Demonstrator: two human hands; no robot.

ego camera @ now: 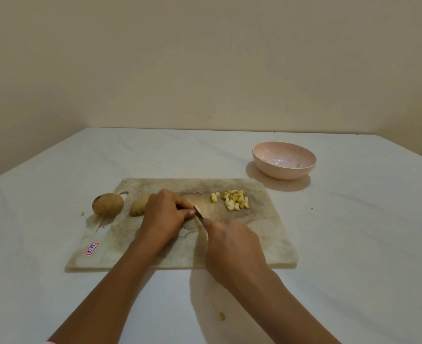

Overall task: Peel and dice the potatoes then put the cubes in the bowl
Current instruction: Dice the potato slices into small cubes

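Peeking beside hands (164,214) (left one): potato (137,209)

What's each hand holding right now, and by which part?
Right hand grips the knife by its handle, hidden in the fist. Left hand curls over the right end of a potato piece on the cutting board; exact contact hidden.

I'm looking at a home kitchen corner: a pale marble worktop (353,244) against bare cream walls (205,58), with a worn cutting board (267,234).
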